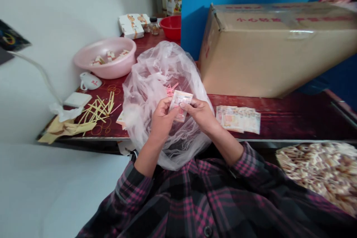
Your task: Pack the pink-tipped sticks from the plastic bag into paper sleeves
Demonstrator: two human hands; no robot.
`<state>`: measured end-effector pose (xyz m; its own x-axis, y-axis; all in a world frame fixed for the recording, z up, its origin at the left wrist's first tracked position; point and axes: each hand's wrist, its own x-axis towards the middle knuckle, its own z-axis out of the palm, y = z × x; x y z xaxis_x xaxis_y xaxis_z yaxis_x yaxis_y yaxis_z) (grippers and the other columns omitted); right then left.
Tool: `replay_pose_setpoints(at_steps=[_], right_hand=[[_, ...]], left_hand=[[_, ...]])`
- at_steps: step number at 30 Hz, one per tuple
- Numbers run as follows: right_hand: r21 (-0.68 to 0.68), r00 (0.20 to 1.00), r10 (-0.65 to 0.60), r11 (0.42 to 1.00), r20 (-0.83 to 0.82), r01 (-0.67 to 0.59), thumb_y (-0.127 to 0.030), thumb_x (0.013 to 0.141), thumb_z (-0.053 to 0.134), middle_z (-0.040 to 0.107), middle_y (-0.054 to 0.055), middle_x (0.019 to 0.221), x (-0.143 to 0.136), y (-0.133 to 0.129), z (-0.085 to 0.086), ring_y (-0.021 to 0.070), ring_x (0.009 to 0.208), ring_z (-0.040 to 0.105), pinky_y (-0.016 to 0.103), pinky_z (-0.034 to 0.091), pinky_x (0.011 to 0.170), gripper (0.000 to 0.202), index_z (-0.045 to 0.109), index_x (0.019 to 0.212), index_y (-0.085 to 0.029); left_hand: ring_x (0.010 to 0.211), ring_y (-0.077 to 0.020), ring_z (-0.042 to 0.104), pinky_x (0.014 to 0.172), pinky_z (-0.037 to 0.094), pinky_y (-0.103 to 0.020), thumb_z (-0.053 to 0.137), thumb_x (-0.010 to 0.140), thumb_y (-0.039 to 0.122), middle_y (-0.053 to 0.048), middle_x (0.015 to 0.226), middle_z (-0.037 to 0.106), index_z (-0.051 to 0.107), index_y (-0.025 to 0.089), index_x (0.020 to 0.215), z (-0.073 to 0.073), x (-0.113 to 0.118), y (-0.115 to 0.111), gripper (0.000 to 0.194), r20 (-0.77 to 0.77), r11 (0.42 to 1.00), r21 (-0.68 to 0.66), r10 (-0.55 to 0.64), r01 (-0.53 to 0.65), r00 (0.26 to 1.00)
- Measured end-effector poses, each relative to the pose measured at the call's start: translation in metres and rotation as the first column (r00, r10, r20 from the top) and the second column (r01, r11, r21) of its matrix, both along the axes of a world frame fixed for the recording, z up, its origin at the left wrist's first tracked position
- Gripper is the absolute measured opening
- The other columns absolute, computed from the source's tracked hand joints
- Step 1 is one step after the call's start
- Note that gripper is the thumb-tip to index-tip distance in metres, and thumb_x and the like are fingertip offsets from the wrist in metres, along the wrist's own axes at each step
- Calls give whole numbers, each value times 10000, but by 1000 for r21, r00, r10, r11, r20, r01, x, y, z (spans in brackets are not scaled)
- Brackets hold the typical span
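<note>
Between both hands I hold a small printed packet (pixel 180 98), flat and pale with red and orange marks; whether it is one or a thin stack I cannot tell. My left hand (pixel 164 117) grips its left side, thumb on the front. On its right side my right hand (pixel 201 113) pinches it, thumb across the face. Below and around the hands spreads a crumpled clear plastic bag (pixel 145 81). Pink strips (pixel 171 89) show inside the bag, just behind the packet. Similar packets (pixel 237 119) lie overlapping in a row on the dark red table, right of my right hand.
Left of the bag lie yellow strips (pixel 99 108), rubber bands and a white mug (pixel 90 81) on its side. A pink basin (pixel 106 68) holds small bundles. A large cardboard box (pixel 273 55) stands at the back right, with a red basin (pixel 170 28) behind the bag.
</note>
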<state>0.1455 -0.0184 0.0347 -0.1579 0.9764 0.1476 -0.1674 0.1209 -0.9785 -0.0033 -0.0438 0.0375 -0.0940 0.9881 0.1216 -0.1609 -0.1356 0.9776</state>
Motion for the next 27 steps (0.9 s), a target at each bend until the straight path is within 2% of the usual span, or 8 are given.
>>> replay_pose_setpoints(at_steps=[6, 11, 16, 18, 20, 22, 25, 27], right_hand=[[190, 936, -217, 967, 276, 168, -456, 921, 708, 778, 8, 853, 29, -7, 7, 228, 821, 703, 388, 591, 874, 215, 765, 892, -251], [218, 853, -384, 920, 352, 325, -354, 890, 668, 810, 74, 1002, 115, -9, 7, 271, 963, 716, 417, 544, 954, 173, 753, 970, -227], [394, 218, -485, 848, 847, 354, -329, 924, 613, 818, 220, 1117, 170, -23, -37, 392, 1045, 748, 566, 564, 975, 378, 790, 1193, -131], [501, 101, -559, 798, 823, 336, -344, 923, 624, 781, 263, 1298, 173, -26, -49, 450, 1176, 728, 672, 539, 1049, 447, 767, 1276, -110], [604, 121, -663, 731, 739, 319, -366, 935, 646, 740, 268, 1412, 167, -26, -47, 473, 1284, 695, 726, 504, 1117, 467, 753, 1317, -120], [652, 282, -699, 715, 658, 253, -378, 985, 636, 752, 235, 1413, 150, -21, -34, 434, 1325, 696, 686, 511, 1165, 419, 758, 1325, -165], [629, 614, -520, 776, 594, 48, -384, 1059, 592, 806, 152, 1339, 107, -9, -11, 336, 1271, 753, 566, 588, 1140, 360, 767, 1333, -230], [589, 729, -348, 802, 589, -93, -368, 1077, 559, 808, 129, 1357, 71, 3, -2, 308, 1272, 765, 530, 603, 1134, 373, 762, 1357, -228]], left_hand=[[948, -205, 742, 902, 607, -359, 806, 867, 338, -41, 1053, 778, 650, 253, 1370, -12, 1, 5, 533, -198, 999, 13, -40, 44, 979], [1198, -302, 707, 1124, 551, -491, 731, 916, 316, -121, 1261, 758, 706, 224, 1360, -17, -28, 14, 454, -616, 980, 186, 174, -73, 769], [1276, -325, 695, 1187, 533, -530, 571, 959, 217, -147, 1295, 762, 765, 205, 1228, -11, -48, 17, 332, -776, 969, 238, 230, -66, 587], [1244, -287, 716, 1163, 562, -498, 537, 996, 223, -113, 1276, 780, 767, 220, 1208, 0, -50, 11, 313, -799, 967, 250, 229, -39, 557], [1217, -249, 729, 1145, 579, -458, 509, 1061, 276, -81, 1258, 792, 757, 233, 1237, 15, -54, 0, 307, -791, 942, 333, 296, -29, 535], [1264, -238, 713, 1188, 553, -455, 503, 1101, 330, -81, 1303, 780, 737, 235, 1288, 30, -64, -11, 314, -755, 880, 468, 445, -79, 481], [1491, -334, 579, 1313, 426, -576, 617, 1057, 370, -185, 1533, 652, 664, 173, 1417, 34, -89, -21, 413, -716, 788, 576, 615, -217, 331], [1557, -421, 517, 1322, 396, -656, 702, 1001, 388, -250, 1608, 577, 591, 123, 1499, 21, -101, -21, 575, -761, 835, 465, 546, -294, 350]])
